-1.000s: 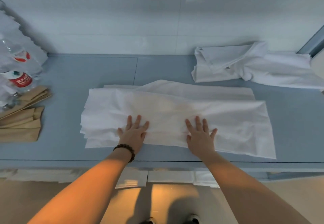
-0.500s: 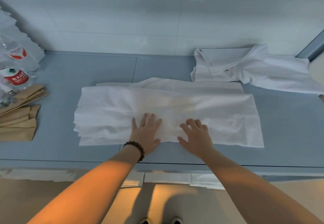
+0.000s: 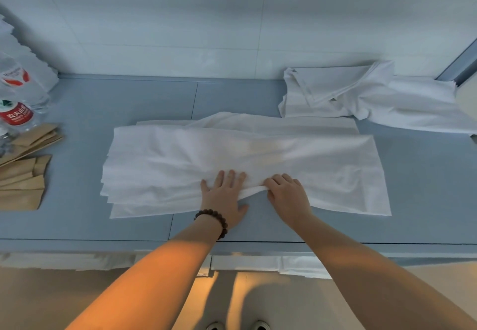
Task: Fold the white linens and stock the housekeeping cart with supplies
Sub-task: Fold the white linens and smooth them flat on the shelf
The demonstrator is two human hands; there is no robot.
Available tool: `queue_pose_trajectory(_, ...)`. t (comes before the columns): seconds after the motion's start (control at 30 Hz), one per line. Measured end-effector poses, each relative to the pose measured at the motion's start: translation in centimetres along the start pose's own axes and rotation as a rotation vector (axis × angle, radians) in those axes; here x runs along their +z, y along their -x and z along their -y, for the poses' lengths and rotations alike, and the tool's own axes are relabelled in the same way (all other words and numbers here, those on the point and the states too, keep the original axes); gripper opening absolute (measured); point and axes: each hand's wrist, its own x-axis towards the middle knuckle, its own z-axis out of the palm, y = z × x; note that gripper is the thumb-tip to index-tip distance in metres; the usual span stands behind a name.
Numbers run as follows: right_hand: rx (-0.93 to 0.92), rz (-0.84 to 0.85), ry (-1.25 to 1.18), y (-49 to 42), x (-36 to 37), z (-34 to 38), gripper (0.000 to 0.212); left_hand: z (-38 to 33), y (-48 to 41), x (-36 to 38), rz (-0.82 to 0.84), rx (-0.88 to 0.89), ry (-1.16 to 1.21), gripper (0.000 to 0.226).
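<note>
The hands have slid together at the sheet's six o'clock edge; left hand presses flat, right hand pinches the edge, likely starting a fold.

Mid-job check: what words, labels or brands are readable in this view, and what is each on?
"农夫山": white characters on the red label of the nearer water bottle, far left; the smaller line beneath is too small to read.
Red-and-white label on the farther water bottle: lettering too blurred to read.
No text visible on the white linen or the brown paper bags.
</note>
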Motion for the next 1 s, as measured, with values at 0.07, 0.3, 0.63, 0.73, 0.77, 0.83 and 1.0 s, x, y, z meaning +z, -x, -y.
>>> queue_pose_trajectory(0.07, -0.027, -0.080, -0.042, 1.0, -0.5, 0.0, 0.022, -0.1, -0.1, -0.6, -0.030, -0.020, -0.018, 0.074)
queue_pose_trajectory(0.3, -0.047, -0.206, -0.006, 2.1, -1.2, 0.3, 0.036, 1.2, -0.7, -3.8, -0.124, -0.028, -0.018, 0.048)
queue_pose_trajectory(0.63, 0.159, -0.177, -0.087, 0.6, -5.7, -0.7, 0.054, 1.6, 1.4, -9.5, -0.281, 0.044, -0.058, 0.047)
queue_pose_trajectory(0.73, 0.066, -0.290, -0.064, 0.9, -8.4, -0.2, 0.053, 2.0, 2.1, -11.0, -0.307, 0.057, -0.097, 0.050)
queue_pose_trajectory(0.77, 0.026, -0.346, -0.048, 1.1, -9.2, 0.0, 0.053, 2.1, 2.4, -11.6, -0.324, 0.072, -0.108, 0.051)
queue_pose_trajectory(0.83, -0.032, -0.447, -0.013, 1.4, -10.7, 0.4, 0.056, 2.2, 3.0, -12.9, -0.370, 0.100, -0.127, 0.052)
queue_pose_trajectory(1.0, -0.054, -0.542, 0.021, 2.9, -12.6, 1.7, 0.058, 2.2, 4.7, -15.1, -0.453, 0.130, -0.091, 0.052)
